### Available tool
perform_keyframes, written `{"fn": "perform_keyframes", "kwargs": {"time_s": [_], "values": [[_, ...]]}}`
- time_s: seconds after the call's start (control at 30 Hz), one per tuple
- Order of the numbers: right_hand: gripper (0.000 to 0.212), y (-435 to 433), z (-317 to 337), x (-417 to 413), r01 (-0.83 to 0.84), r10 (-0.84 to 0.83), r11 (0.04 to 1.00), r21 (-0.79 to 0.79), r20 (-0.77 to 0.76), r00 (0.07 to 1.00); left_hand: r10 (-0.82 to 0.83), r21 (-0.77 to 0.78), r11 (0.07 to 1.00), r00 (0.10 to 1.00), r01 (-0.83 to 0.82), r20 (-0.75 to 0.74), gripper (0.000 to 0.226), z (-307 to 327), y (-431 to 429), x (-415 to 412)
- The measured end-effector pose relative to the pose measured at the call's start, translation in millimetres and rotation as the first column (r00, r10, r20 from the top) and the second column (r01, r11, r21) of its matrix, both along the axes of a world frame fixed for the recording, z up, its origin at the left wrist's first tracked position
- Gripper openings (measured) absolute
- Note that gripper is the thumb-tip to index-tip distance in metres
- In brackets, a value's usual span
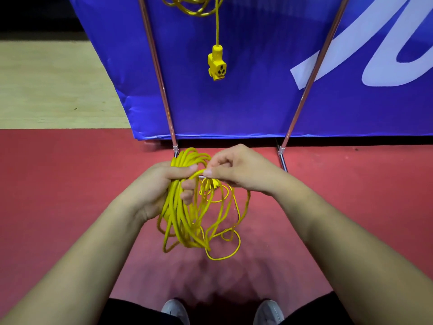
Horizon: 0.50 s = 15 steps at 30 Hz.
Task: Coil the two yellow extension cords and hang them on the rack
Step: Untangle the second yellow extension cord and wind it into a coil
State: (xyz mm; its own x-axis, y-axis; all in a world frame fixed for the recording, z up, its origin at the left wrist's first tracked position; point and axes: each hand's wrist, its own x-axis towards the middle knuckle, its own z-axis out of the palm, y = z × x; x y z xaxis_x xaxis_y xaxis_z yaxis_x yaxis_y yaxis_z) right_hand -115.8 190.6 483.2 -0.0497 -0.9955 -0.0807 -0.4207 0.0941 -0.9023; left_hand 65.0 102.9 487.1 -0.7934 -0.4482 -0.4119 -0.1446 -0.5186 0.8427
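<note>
Low over red floor (70,184): left hand (161,184) grip curled round coiled yellow cord (180,216). Right hand (236,170) pinching strand near plug (209,185). Tip: match loop size, gather slack loops (226,233), then hang by other cord (194,7).

One yellow cord (217,26) high between rack poles (157,66), second cord (178,216) loosely looped

I am holding both bare forearms out forward and down. My left hand (161,184) is curling its fingers round the cord coil (180,216); my right hand (241,170) is pinching one of its strands between thumb and forefinger.
</note>
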Motion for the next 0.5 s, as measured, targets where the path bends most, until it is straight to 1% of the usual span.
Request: {"fn": "perform_keyframes", "kwargs": {"time_s": [0.03,0.07,0.13,0.2,0.27,0.33,0.4,0.5], "values": [[0.029,2.6,-5.9,-4.7,-0.012,0.011,0.999,0.039,0.014,1.0,0.038,0.05,0.998,0.999,-0.036,-0.033,0.007,1.2,-3.1,0.5],[0.026,6.5,-13.3,-10.9,-0.03,0.027,0.996,0.082,0.045,0.999,0.079,0.098,0.992,0.995,-0.073,-0.057,0.009,2.7,-6.4,1.6],[0.012,15.4,-32.7,-27.7,-0.02,-0.004,0.99,0.137,0.172,0.985,0.13,0.15,0.982,0.989,-0.118,-0.071,0.012,4.7,-10.5,3.7],[0.002,21.7,-42.7,-40.9,0.037,-0.078,0.987,0.156,0.263,0.962,0.122,0.132,0.984,0.992,-0.117,-0.03,0.01,2.4,-11.2,4.5],[0.004,22.3,-42.6,-45.2,0.063,-0.105,0.986,0.157,0.277,0.955,0.088,0.092,0.992,0.996,-0.09,0.022,0.007,-1.4,-10.1,4.2],[0.006,19.7,-38.9,-44.3,0.089,-0.118,0.987,0.134,0.23,0.966,0.061,0.045,0.997,0.995,-0.065,0.077,0.007,-1.5,-10.0,4.4],[0.007,17.6,-31.1,-41.5,0.115,-0.129,0.989,0.092,0.166,0.978,0.055,0.029,0.998,0.991,-0.059,0.12,0.02,-0.2,-10.7,6.6],[0.009,15.7,-9.0,-32.2,0.067,-0.067,0.998,0.019,0.003,0.998,0.014,0.043,0.999,0.995,-0.018,0.096,0.024,0.0,-9.4,8.2]]}}
